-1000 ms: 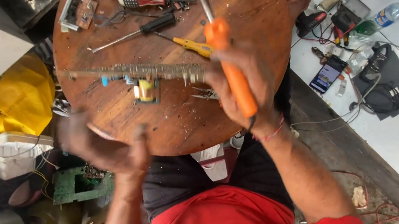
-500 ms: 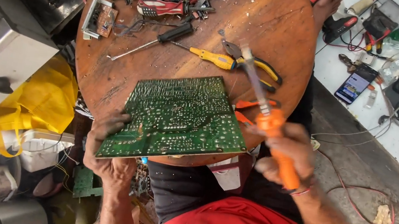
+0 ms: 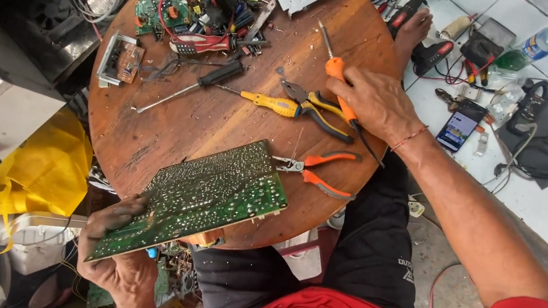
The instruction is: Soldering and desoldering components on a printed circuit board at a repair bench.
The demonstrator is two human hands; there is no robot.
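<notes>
On the round wooden table (image 3: pixel 169 123) we have two things in hand at once. Our left hand (image 3: pixel 115 253) is closed on the near, lower-left corner of the green circuit board (image 3: pixel 201 197), fingers wrapped over its edge; the board lies solder side up, half resting on the table's near rim and half hanging off it toward our lap. Its long axis runs from that held corner up and to the right, ending just beside the orange-handled cutters (image 3: pixel 316 168), whose tips almost touch the board's far corner. Our right hand (image 3: pixel 370 103) is well apart from the board, up near the far right edge of the table, gripping the orange-handled tool (image 3: pixel 337 76) with its metal shaft pointing away toward the far rim. Between the two hands lie the yellow-and-black pliers (image 3: pixel 314 105), just beside the right hand, and the yellow screwdriver (image 3: pixel 267 103); a black screwdriver (image 3: pixel 205 81) sits farther left. So the board lies down and to the left of the right hand, across the pliers and cutters, and the left hand is by far the nearer one, already on it. A heap of loose parts and wires (image 3: pixel 194 13) crowds the far side
</notes>
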